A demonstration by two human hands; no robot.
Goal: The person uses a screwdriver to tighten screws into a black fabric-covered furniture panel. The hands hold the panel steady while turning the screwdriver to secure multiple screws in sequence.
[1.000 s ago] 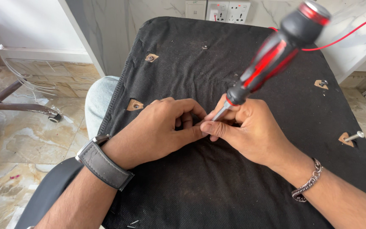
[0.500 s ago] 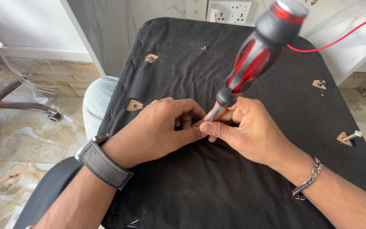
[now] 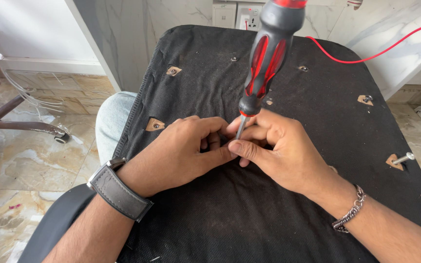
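Note:
A black fabric-covered chair seat underside (image 3: 278,209) lies in front of me, with several small cut-outs showing screw holes. A red and black screwdriver (image 3: 268,58) stands nearly upright at the seat's middle, its metal shaft running down between my fingers. My right hand (image 3: 281,148) pinches the shaft near the tip. My left hand (image 3: 181,151), with a grey watch on the wrist, presses in beside it, fingers curled at the same spot. The tip and whatever it touches are hidden by my fingers.
A bolt (image 3: 404,158) sticks up from a cut-out at the seat's right edge. A red cable (image 3: 366,53) runs across the back right. A wall socket (image 3: 247,9) sits behind. A chair base with castors (image 3: 20,125) stands on the marble floor at left.
The screwdriver handle has swung from leaning right to standing nearly upright. Both hands stay at the same spot on the seat.

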